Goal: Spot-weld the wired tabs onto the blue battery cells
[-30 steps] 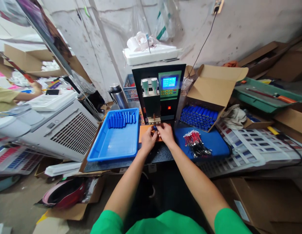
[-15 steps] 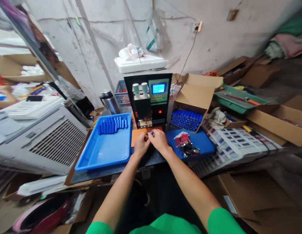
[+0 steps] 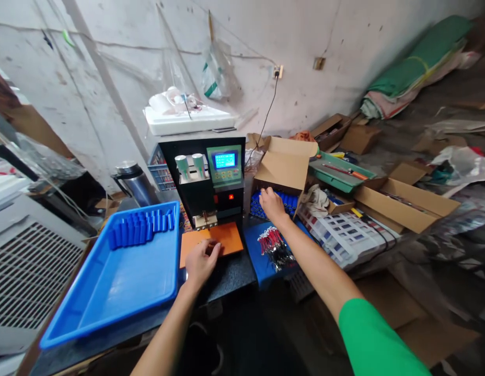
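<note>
My left hand (image 3: pixel 200 262) rests at the near edge of the orange mat (image 3: pixel 231 237) in front of the black spot-welding machine (image 3: pixel 211 183). Its fingers are curled together over something small and dark that I cannot make out. My right hand (image 3: pixel 272 204) reaches to the right into the open cardboard box (image 3: pixel 284 164), lying on the packed blue cells (image 3: pixel 290 199); its fingertips are hidden among them. A bundle of red and black wires (image 3: pixel 274 246) lies on a blue pad (image 3: pixel 253 253) just below that wrist.
A blue tray (image 3: pixel 109 313) on the left holds a row of blue cells (image 3: pixel 140 227) at its far end. A steel flask (image 3: pixel 133 183) stands behind it. To the right are printed sheets (image 3: pixel 344 230), a green tray (image 3: pixel 340 172) and several cardboard boxes.
My hands have parted: the right one left the welder tip and went right into the cardboard box; the left drew back to the mat's near edge. My view swung to the right.
</note>
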{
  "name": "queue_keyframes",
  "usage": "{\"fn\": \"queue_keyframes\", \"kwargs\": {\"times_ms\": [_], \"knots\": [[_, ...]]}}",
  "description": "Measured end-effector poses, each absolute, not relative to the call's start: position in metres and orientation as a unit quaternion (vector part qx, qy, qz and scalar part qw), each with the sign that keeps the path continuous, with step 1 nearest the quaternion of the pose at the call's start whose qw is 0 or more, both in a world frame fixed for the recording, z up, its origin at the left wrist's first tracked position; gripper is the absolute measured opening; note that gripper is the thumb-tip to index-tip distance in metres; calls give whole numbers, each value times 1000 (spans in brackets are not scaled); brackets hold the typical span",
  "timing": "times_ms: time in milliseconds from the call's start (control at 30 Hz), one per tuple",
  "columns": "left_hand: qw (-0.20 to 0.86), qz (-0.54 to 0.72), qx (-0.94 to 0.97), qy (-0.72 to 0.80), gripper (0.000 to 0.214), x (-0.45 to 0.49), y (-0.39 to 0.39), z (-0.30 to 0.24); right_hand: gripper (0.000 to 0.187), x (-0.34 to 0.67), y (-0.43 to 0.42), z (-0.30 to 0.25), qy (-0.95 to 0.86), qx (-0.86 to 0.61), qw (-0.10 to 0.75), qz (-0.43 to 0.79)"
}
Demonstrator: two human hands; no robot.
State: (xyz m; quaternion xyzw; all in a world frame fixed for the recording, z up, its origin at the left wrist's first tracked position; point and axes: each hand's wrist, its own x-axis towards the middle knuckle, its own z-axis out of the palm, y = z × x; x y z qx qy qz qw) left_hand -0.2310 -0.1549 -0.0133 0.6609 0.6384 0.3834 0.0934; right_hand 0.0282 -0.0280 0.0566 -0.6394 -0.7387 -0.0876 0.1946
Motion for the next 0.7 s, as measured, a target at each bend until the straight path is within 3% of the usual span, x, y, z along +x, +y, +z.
{"fn": "queue_keyframes", "kwargs": {"times_ms": [100, 200, 433, 633, 700], "knots": [[81, 388, 665, 633, 27, -232, -154, -15, 36, 26, -15, 55, -747, -650, 109, -85], [77, 390, 668, 629, 25, -233, -154, -16, 36, 24, -9, 53, -745, -657, 85, -76], [84, 375, 667, 639, 26, -229, -156, -14, 32, 30, -5, 59, -735, -671, 87, -46], [93, 385, 666, 632, 27, -226, -155, -15, 31, 44, -34, 54, -745, -641, 181, -38], [92, 385, 662, 637, 26, -225, -155, -15, 27, 51, -46, 44, -747, -641, 177, 5]]}}
